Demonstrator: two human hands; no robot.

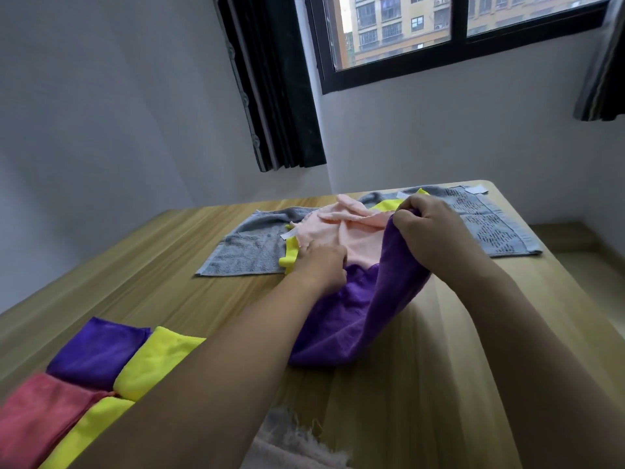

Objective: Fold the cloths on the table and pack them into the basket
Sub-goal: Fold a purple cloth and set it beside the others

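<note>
A loose purple cloth (358, 313) drapes from the middle of the wooden table (169, 258) toward me. My right hand (429, 228) pinches its far upper edge and lifts it. My left hand (321, 262) grips its left edge lower down. Behind it lie a pale pink cloth (338, 228) and a yellow cloth (384, 205), both on a spread grey towel (250, 248). Folded cloths sit at the near left: purple (96, 350), yellow (155, 360), red-pink (37, 418) and another yellow (84, 434). No basket is in view.
The table's far edge meets a white wall under a window with dark curtains (277, 96). A fluffy pale fabric (291, 445) shows at the near edge, below my arms. Bare wood lies to the left and near right.
</note>
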